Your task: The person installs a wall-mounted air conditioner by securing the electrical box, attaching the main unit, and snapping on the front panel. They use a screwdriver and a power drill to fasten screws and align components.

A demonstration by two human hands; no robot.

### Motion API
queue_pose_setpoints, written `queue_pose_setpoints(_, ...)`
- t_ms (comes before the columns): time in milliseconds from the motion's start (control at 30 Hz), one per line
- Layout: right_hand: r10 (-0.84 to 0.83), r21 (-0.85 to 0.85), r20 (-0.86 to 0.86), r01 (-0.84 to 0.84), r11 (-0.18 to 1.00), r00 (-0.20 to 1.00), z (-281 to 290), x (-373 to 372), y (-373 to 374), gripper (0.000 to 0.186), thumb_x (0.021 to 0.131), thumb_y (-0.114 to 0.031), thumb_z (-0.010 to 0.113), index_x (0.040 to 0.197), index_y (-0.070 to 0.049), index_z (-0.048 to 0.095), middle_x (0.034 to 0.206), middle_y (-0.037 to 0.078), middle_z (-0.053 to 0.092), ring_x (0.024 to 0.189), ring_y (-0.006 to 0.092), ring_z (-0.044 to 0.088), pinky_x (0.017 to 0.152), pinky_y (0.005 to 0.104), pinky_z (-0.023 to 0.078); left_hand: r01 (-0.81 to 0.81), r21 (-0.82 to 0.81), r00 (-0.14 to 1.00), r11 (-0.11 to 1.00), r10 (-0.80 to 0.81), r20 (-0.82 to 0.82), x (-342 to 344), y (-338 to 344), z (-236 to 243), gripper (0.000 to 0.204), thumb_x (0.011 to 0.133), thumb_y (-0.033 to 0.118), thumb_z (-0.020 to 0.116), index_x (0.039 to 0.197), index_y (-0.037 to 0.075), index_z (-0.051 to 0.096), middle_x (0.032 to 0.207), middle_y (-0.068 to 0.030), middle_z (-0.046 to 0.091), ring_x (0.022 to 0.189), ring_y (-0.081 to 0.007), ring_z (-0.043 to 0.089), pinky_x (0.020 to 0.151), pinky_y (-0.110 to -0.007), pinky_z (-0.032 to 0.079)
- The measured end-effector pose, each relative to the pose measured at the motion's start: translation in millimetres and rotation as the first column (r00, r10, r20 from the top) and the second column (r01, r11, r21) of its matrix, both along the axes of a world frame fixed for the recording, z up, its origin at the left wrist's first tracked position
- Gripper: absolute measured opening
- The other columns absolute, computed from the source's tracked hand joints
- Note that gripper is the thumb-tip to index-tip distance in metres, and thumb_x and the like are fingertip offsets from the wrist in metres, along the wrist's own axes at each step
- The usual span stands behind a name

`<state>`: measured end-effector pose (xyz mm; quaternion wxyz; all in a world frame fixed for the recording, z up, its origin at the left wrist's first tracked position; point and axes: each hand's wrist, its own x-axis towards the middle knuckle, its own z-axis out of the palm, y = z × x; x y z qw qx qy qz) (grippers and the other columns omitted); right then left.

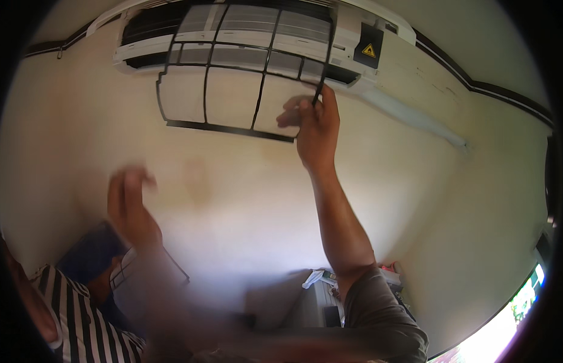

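One grip, that of the right hand, is clamped on the right edge of the mesh air filter, before the air conditioner and its lower edge; the left hand (blurred, its grip I cannot tell) is well apart, so lopsided support could twist the filter.

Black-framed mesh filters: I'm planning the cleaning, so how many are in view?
1 clearly: the mesh filter in the right hand, in front of the air conditioner. A dark-edged panel at lower left, partly hidden, may be another.
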<state>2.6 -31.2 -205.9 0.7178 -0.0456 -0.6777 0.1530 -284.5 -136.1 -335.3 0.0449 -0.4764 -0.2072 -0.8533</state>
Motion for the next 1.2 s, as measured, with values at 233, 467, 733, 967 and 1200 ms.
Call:
queue_pose_setpoints(233,-0.158,-0.025,-0.003,0.158,0.987,0.987,63.9,25.6,51.1,0.030,0.107,0.005,0.036,0.134,0.005,0.048,0.093,0.016,0.069,0.070,0.0225,0.073,0.064,0.0334,0.062,-0.287,-0.195,0.937,0.938,0.232,-0.263,9.4,120.1,150.9,0.056,0.108,0.047,0.061,0.157,0.022,0.052,0.142,-0.0142,0.060,0.119,-0.0268,0.068,0.103,-0.038,0.052)
queue_pose_setpoints(467,-0.143,-0.139,0.045,0.148,0.979,0.989,98.3,35.5,46.8,0.049,0.095,0.010,0.041,0.143,0.006,0.040,0.096,0.019,0.071,0.070,0.0282,0.076,0.062,0.0356,0.066,-0.176,-0.208,0.928,0.962,0.092,-0.360,6.8,161.6,187.2,0.048,0.108,0.035,0.063,0.153,0.018,0.058,0.100,-0.0054,0.072,0.084,-0.0143,0.071,0.079,-0.031,0.056)
queue_pose_setpoints(733,-0.239,-0.103,0.079,0.246,0.964,0.968,109.5,35.9,28.0,0.070,0.098,0.008,0.044,0.163,-0.005,0.023,0.104,0.017,0.069,0.074,0.0285,0.076,0.068,0.0377,0.067,-0.144,-0.040,0.956,0.989,0.128,-0.264,8.4,160.2,195.4,0.038,0.107,0.020,0.066,0.145,0.018,0.067,0.090,-0.0015,0.070,0.066,-0.0090,0.062,0.064,-0.026,0.051)
queue_pose_setpoints(967,-0.263,-0.096,0.112,0.274,0.957,0.958,101.0,39.2,25.1,0.062,0.100,0.007,0.042,0.161,-0.005,0.035,0.100,0.013,0.067,0.070,0.0248,0.076,0.068,0.0354,0.067,-0.093,0.004,0.961,0.996,0.091,-0.260,13.3,150.7,180.2,0.041,0.109,0.031,0.065,0.148,0.017,0.065,0.093,-0.0004,0.068,0.069,-0.0064,0.062,0.066,-0.024,0.051)
queue_pose_setpoints(1200,-0.249,-0.060,0.119,0.257,0.964,0.961,103.9,37.9,29.3,0.063,0.099,0.006,0.045,0.161,-0.004,0.037,0.100,0.013,0.070,0.072,0.0257,0.077,0.069,0.0345,0.065,-0.166,0.031,0.940,0.986,0.167,-0.297,3.2,165.4,195.6,0.038,0.108,0.023,0.066,0.145,0.017,0.067,0.090,-0.0007,0.070,0.067,-0.0062,0.062,0.065,-0.025,0.051)
